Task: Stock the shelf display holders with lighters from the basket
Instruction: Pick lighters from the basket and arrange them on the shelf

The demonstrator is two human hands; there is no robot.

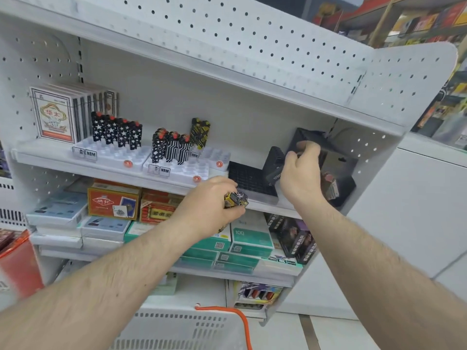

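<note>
My left hand (211, 202) grips a few lighters (236, 199) with yellow and black patterns, in front of the shelf edge. My right hand (300, 170) reaches into the shelf and holds a tilted black display box (338, 160) at its upper left edge. A flat black grid holder (249, 179) lies just left of it. Two white display holders (113, 154) (188, 170) stand further left, carrying star-patterned lighters (116, 131) and black-and-white lighters (170, 147). The white basket (184, 329) with an orange handle sits at the bottom, its inside hidden.
A row of card boxes (56, 114) stands at the shelf's left end. Below, boxes of cards and teal packs (250, 238) fill the lower shelf. The perforated side panel (374, 152) closes the shelf on the right. A red package (17, 263) sits at far left.
</note>
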